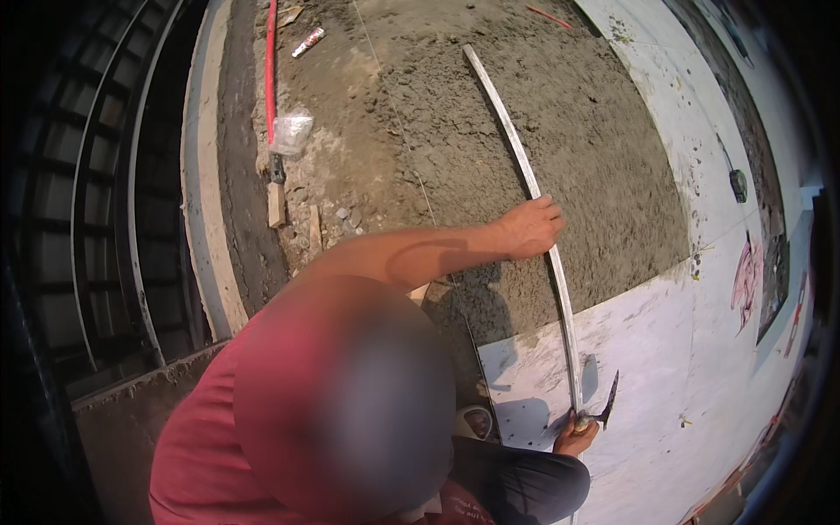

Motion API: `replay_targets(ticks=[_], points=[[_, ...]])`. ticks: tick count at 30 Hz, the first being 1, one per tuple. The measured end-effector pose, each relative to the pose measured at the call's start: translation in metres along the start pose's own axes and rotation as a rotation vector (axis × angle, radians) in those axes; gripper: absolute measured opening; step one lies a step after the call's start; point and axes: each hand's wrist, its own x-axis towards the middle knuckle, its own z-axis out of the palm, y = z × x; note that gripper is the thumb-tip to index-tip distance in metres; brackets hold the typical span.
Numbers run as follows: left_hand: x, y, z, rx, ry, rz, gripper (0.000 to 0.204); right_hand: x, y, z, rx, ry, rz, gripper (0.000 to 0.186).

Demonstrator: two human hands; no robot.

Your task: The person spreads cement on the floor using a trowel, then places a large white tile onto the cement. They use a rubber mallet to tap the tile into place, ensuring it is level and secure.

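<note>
- Own hands out of frame; grip could not be told. Both hands seen belonged to a co-worker in a red shirt, crouched just below the camera.
- Co-worker's upper hand lay palm down on a straightedge, fingers spread over it and pressing on the bar near its middle.
- Co-worker's lower hand was closed round the handle of a trowel at the bar's near end. The blade stood up, tip off the floor.
- Straightedge: a long pale metal bar. It ran from far out on the mortar bed back across onto the slab, lying flat on both.
- Mortar bed: grey, damp and rough-crumbed, filling the middle of the floor. Its right and near edges met pale, mortar-spattered slabs.
- A thin string was stretched over the bed, left of the bar.
- Left edge of the bed: a red pipe, a clear plastic bag and a wood offcut lay along it, with small rubble beside.
- Beyond these stood a pale kerb, then a dark railing at far left.
- Outdoor daylight and hard shadows; the co-worker's shadow fell on the slab by the trowel.
</note>
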Motion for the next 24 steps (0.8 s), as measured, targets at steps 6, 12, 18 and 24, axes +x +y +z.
replay_targets(ticks=[6, 12, 18, 24], points=[[-0.046, 0.018, -0.028, -0.037, -0.046, 0.073, 0.010, -0.044, 0.051, 0.006, 0.141, -0.051, 0.128, 0.032], [-0.124, 0.051, -0.026, -0.144, -0.047, 0.013, 0.013, -0.059, 0.054, -0.001, -0.035, -0.265, 0.003, 0.035], [-0.039, -0.011, 0.002, 0.027, -0.008, -0.057, 0.011, -0.009, -0.055, 0.004, 0.073, -0.094, 0.076, 0.035], [-0.012, -0.013, -0.023, -0.030, -0.056, 0.125, 0.009, -0.028, -0.003, -0.005, 0.200, -0.092, 0.281, 0.030]])
